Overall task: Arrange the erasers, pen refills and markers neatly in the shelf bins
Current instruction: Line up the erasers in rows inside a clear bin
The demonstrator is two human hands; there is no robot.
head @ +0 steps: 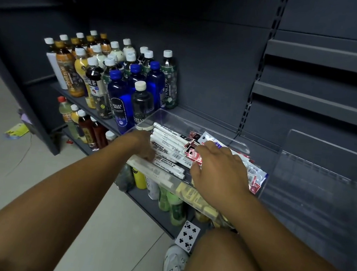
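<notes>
So the white markers (168, 138) were lying on their sides in a loose stack in the left half of the clear bin (181, 120), and the red-and-white pen refill packets (255, 176) were piled in the right half, a few of them overlapping the marker tips in the middle. The left hand (143, 143) was reaching down over the front edge onto the nearest markers. Its fingers were tucked out of sight behind the knuckles, so honestly I couldn't tell if it was gripping one or just touching them. The right hand (220, 169) was lying flat on top of the refill packets, fingers spread and pretty relaxed, thumb sticking out toward the markers, not wrapped around anything as far as I could see. The bin sat on a dark grey shelf (209, 117), right next to a crowd of drink bottles (121, 78), some of them blue soda bottles that were just beside the bin's left wall. Another clear bin (326, 165) sat to the right. More bottles (171, 202) were on the shelf below, a six of clubs playing card (187, 235) leaned by the person's knee (224, 265), with a white shoe (173, 267) on the pale tiled floor (116, 229).
</notes>
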